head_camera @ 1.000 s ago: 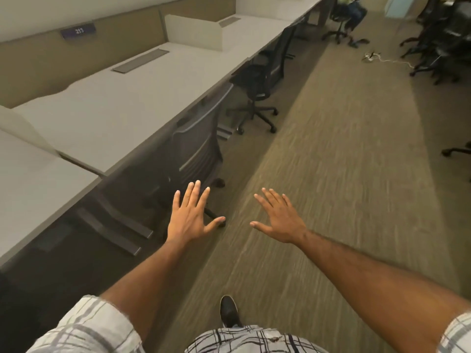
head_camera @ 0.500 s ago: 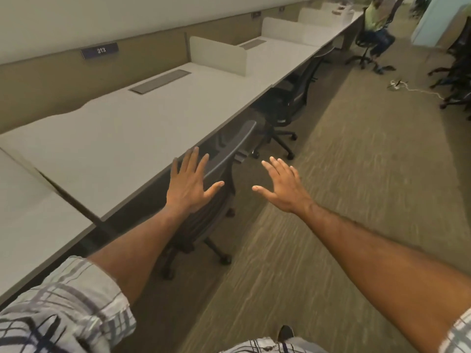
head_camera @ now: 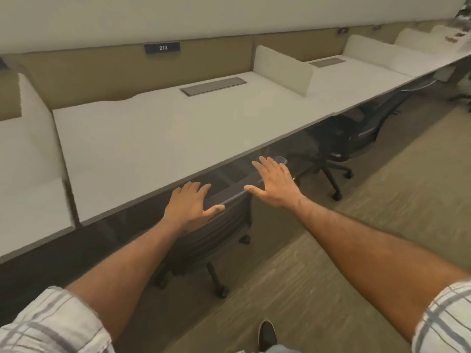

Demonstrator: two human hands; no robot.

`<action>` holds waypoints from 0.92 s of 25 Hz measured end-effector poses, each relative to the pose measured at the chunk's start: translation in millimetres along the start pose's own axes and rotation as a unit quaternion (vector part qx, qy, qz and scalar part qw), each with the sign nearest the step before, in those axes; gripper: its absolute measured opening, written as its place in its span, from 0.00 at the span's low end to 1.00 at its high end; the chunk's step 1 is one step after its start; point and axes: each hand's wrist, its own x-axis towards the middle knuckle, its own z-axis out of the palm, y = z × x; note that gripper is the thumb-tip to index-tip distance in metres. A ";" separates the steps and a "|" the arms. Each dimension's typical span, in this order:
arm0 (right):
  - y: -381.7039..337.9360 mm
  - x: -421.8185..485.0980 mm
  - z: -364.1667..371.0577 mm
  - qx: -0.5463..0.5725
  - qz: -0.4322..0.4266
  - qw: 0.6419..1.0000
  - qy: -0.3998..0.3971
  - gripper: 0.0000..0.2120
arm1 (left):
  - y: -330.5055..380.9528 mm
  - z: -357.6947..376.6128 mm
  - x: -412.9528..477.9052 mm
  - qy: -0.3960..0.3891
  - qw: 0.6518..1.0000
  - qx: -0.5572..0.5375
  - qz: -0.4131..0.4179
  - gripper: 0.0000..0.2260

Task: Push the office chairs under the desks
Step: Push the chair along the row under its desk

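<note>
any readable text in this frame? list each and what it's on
"213": white digits on the dark nameplate on the tan partition behind the near desk.
Two more small plates farther along the partition: too small and blurred to read.
Nothing else legible.

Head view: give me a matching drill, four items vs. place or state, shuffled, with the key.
Items:
1. left hand
2. right hand
3. number plate 213
4. second chair

Places or states:
A. on the tan partition behind the desk
B. flat and open, at the far end of the near chair's backrest top
C. further right along the desk row, nobody touching it
D. fingers draped over the near chair's backrest top

Pairs: 1-D, 2-B, 3-A, 4-C
</note>
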 end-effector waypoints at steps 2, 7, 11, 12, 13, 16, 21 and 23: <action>29.1 34.6 2.0 -0.006 -0.032 0.999 -0.028 0.42 | 14.5 6.8 10.8 -0.007 0.998 -0.040 -0.045 0.41; 75.6 92.3 9.9 -0.013 -0.100 0.980 -0.171 0.51 | 36.2 13.2 15.8 -0.078 0.982 -0.092 -0.144 0.46; 95.9 94.9 21.0 0.014 -0.153 0.981 -0.115 0.51 | 51.1 14.5 20.3 -0.100 0.980 -0.065 -0.160 0.43; 101.1 91.1 23.7 0.013 -0.163 0.982 -0.095 0.48 | 57.5 14.7 21.2 -0.100 0.980 -0.059 -0.160 0.42; 106.1 86.3 25.1 0.012 -0.171 0.982 -0.080 0.46 | 63.4 15.6 21.7 -0.100 0.981 -0.051 -0.158 0.42; 119.9 72.4 22.9 0.011 -0.179 0.982 -0.065 0.43 | 80.4 19.9 20.8 -0.100 0.983 -0.042 -0.148 0.42; 138.5 40.5 16.5 -0.013 -0.165 0.985 -0.037 0.36 | 103.9 17.6 16.4 -0.093 0.988 -0.037 -0.120 0.43; 146.1 26.6 16.0 -0.015 -0.166 0.986 -0.023 0.34 | 112.5 17.3 12.3 -0.089 0.989 -0.040 -0.111 0.44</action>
